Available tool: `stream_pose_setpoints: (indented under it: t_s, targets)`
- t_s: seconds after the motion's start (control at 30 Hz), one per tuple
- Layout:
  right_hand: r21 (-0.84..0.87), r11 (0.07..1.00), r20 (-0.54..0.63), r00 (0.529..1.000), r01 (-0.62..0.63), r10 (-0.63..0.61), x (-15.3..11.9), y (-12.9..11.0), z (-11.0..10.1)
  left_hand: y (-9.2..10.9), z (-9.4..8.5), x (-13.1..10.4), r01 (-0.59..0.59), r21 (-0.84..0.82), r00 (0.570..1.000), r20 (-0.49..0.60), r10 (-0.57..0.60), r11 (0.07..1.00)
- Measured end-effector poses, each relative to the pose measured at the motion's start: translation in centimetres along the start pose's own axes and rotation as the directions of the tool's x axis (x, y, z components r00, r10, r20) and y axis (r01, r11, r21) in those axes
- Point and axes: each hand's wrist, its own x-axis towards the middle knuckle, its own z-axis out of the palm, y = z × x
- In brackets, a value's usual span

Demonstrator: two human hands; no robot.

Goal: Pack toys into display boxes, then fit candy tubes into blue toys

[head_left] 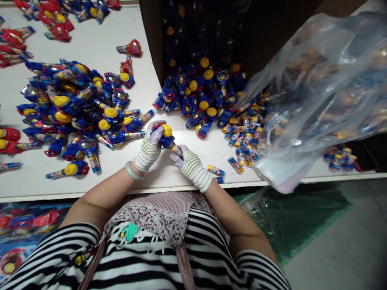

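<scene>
In a striped glove, my left hand is closed around a blue toy with a round yellow cap. My gloved right hand pinches a small printed tube at the toy's lower end; tube and toy touch, but how firmly they are joined I cannot tell. Left of my hands lies a big pile of blue toys with tubes on them. Beyond my hands, blue toys without visible tubes spill from a dark cardboard box. Loose tubes with yellow ends lie to the right.
A clear plastic bag full of tubes slumps over the right side of the white table. Red toys lie at the far left. Green sheeting is below the table's edge at right, and packaged toys are below at left.
</scene>
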Motion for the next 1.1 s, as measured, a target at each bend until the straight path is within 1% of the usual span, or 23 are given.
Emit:
stream_pose_setpoints:
  t_s: [0.03, 0.07, 0.1, 0.17, 0.2, 0.27, 0.3, 0.33, 0.4, 0.43, 0.5, 0.53, 0.57, 0.6, 0.63, 0.67, 0.73, 0.8, 0.87, 0.9, 0.97, 1.03, 1.1]
  targets:
    - [-0.079, 0.997, -0.045, 0.999, 0.026, -0.03, -0.1, -0.3, -0.3, -0.2, 0.2, -0.1, 0.001, -0.019, 1.0, -0.018, -0.001, 1.0]
    - [-0.08, 0.996, -0.042, 0.998, 0.039, -0.042, -0.3, -0.4, -0.5, -0.4, 0.4, -0.3, 0.012, -0.047, 1.0, -0.01, -0.012, 0.999]
    - [-0.003, 0.999, 0.002, 0.999, 0.032, -0.032, -0.4, -0.2, -0.6, -0.5, 0.6, -0.4, 0.024, -0.079, 1.0, 0.015, -0.023, 0.997]
    - [0.276, 0.959, 0.202, 0.979, -0.069, 0.013, -0.6, 0.6, -0.1, -0.5, 0.9, -0.7, 0.05, -0.134, 0.995, 0.098, -0.037, 0.99]
    - [0.398, 0.904, 0.325, 0.945, -0.159, 0.024, -0.6, 1.1, 0.3, -0.4, 0.9, -0.7, 0.064, -0.154, 0.989, 0.145, -0.041, 0.986]
    - [0.517, 0.8, 0.506, 0.862, -0.306, 0.003, -0.3, 1.9, 1.0, -0.2, 0.6, -0.5, 0.085, -0.17, 0.975, 0.215, -0.048, 0.982]
    - [0.529, 0.785, 0.53, 0.848, -0.321, -0.01, 0.0, 2.0, 1.2, 0.0, 0.4, -0.3, 0.094, -0.163, 0.972, 0.23, -0.055, 0.982]
    - [0.517, 0.804, 0.505, 0.863, -0.293, -0.01, 0.2, 1.9, 1.3, 0.0, 0.1, -0.1, 0.1, -0.148, 0.972, 0.225, -0.065, 0.984]
    - [0.384, 0.912, 0.329, 0.944, -0.148, 0.015, 0.4, 1.2, 0.9, -0.1, -0.3, 0.2, 0.103, -0.113, 0.984, 0.159, -0.084, 0.988]
    - [0.248, 0.966, 0.211, 0.977, -0.078, 0.025, 0.4, 0.7, 0.6, -0.2, -0.4, 0.3, 0.098, -0.1, 0.99, 0.112, -0.087, 0.99]
    - [-0.026, 1.0, 0.028, 1.0, -0.011, 0.012, 0.2, -0.2, -0.1, -0.5, -0.5, 0.2, 0.081, -0.095, 0.996, 0.037, -0.078, 0.992]
    - [-0.079, 0.997, -0.002, 1.0, -0.006, 0.006, 0.0, -0.4, -0.3, -0.7, -0.4, 0.2, 0.077, -0.108, 0.997, 0.027, -0.075, 0.991]
    - [-0.046, 0.999, 0.013, 1.0, -0.016, 0.016, -0.2, -0.4, -0.4, -0.7, -0.3, 0.1, 0.082, -0.129, 0.996, 0.042, -0.077, 0.988]
    - [0.066, 0.997, 0.067, 0.997, -0.043, 0.039, -0.4, -0.3, -0.4, -0.7, -0.2, 0.1, 0.093, -0.156, 0.994, 0.073, -0.083, 0.983]
    - [0.229, 0.969, 0.157, 0.986, -0.095, 0.06, -0.5, 0.0, -0.2, -0.6, -0.2, 0.1, 0.109, -0.184, 0.99, 0.11, -0.089, 0.977]
    - [0.397, 0.901, 0.268, 0.961, -0.175, 0.068, -0.5, 0.4, 0.0, -0.5, -0.3, 0.1, 0.125, -0.208, 0.984, 0.149, -0.095, 0.97]
    - [0.614, 0.7, 0.471, 0.881, -0.365, 0.047, -0.5, 1.3, 0.7, -0.3, -0.5, 0.2, 0.152, -0.231, 0.971, 0.215, -0.102, 0.961]
    - [0.675, 0.546, 0.588, 0.809, -0.496, 0.007, -0.3, 2.1, 1.4, -0.3, -0.8, 0.2, 0.174, -0.235, 0.96, 0.258, -0.111, 0.956]
    - [0.678, 0.483, 0.635, 0.773, -0.555, -0.004, 0.0, 2.4, 1.9, -0.7, -1.0, 0.0, 0.198, -0.241, 0.953, 0.275, -0.129, 0.95]
    - [0.677, 0.48, 0.634, 0.774, -0.557, 0.004, 0.1, 2.4, 2.1, -1.0, -1.0, -0.2, 0.204, -0.242, 0.953, 0.269, -0.137, 0.948]
    - [0.672, 0.537, 0.58, 0.813, -0.511, 0.049, 0.2, 2.1, 2.2, -1.3, -1.1, -0.4, 0.2, -0.221, 0.961, 0.233, -0.148, 0.955]
    - [0.621, 0.678, 0.441, 0.89, -0.394, 0.114, 0.2, 1.7, 1.5, -0.8, -1.8, 0.2, 0.141, -0.151, 0.979, 0.17, -0.114, 0.979]
    - [0.465, 0.857, 0.22, 0.967, -0.222, 0.13, -0.1, 1.3, -0.3, 1.1, -4.0, 1.8, -0.036, -0.058, 0.998, 0.053, 0.039, 0.998]
